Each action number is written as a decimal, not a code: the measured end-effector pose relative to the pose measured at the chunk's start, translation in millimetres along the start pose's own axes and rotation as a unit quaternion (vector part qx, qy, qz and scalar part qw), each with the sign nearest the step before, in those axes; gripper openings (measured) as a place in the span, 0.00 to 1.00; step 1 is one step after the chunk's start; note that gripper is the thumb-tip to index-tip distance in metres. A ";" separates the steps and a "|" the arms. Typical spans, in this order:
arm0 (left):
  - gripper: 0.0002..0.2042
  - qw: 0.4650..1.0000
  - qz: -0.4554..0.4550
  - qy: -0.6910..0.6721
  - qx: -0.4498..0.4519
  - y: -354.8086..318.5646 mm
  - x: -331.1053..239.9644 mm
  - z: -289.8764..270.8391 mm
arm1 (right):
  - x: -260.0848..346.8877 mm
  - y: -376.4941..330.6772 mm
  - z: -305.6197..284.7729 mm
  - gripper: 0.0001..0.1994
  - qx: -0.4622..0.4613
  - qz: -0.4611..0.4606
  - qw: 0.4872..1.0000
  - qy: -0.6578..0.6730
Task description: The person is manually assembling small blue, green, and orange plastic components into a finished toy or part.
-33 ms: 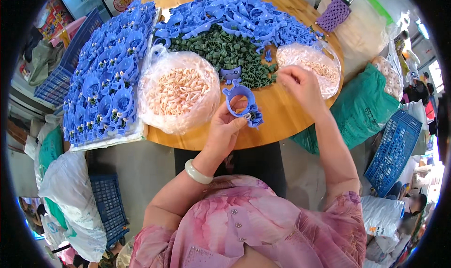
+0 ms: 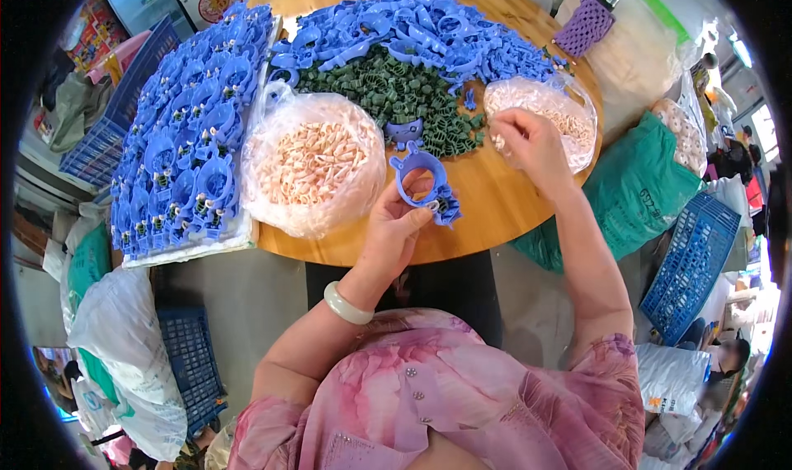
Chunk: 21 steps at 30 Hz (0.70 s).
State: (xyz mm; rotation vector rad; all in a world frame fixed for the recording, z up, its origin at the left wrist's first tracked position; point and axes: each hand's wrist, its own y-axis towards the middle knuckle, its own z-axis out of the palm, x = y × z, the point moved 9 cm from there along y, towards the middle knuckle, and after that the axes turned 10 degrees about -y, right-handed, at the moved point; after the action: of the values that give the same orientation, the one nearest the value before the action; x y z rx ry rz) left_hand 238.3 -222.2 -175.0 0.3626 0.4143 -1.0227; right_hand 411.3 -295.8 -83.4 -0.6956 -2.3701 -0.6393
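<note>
My left hand (image 2: 394, 223) is closed on a blue plastic ring piece (image 2: 421, 178), which has small dark and pale parts fitted at its lower right. Beside the bag at the table's right edge, my right hand (image 2: 528, 140) has its fingers pinched on a small pale plastic piece (image 2: 498, 141), mostly covered by the fingertips. That clear bag (image 2: 569, 124) holds many similar pale pieces. Just beyond the ring lies a loose blue plastic part (image 2: 405, 131), in front of a heap of dark green pieces (image 2: 388, 91).
Blue plastic parts (image 2: 429, 25) are heaped at the table's far side. A larger bag of pale pieces (image 2: 313, 165) stands left of my hands. Farther left, a white board (image 2: 194, 250) carries rows of assembled blue pieces. Blue crates (image 2: 691, 260) and stuffed sacks (image 2: 648, 194) surround the wooden table (image 2: 487, 223).
My right hand has shifted very slightly, and a small pale piece now shows at its fingertips. The left hand and the blue ring piece are nearly still.
</note>
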 end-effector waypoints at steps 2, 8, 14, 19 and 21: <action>0.25 1.000 -0.010 -0.008 0.006 -0.9 0.3 0.2 | -15.4 20.2 -3.8 0.07 -0.030 0.001 0.999 -0.036; 0.25 1.000 -0.011 -0.012 0.023 -0.7 2.7 -2.9 | -1.8 68.3 26.5 0.08 -0.034 -0.153 0.956 -0.249; 0.25 0.999 -0.016 -0.040 0.028 -1.9 3.3 -2.0 | -17.9 75.7 58.1 0.08 0.102 -0.062 0.951 -0.284; 0.24 0.999 -0.019 -0.047 0.009 -1.5 2.1 -7.4 | -0.9 49.1 35.3 0.08 0.056 -0.159 0.965 -0.199; 0.24 0.998 -0.026 -0.056 0.009 -1.3 1.6 -6.9 | 0.9 44.1 -0.2 0.08 -0.046 -0.183 0.973 -0.132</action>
State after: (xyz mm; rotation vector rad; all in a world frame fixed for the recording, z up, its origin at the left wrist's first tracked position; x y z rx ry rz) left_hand 236.7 -220.7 -181.8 0.3092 0.3145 -1.0919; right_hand 437.3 -262.7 -70.5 -0.4016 -2.7632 -0.8602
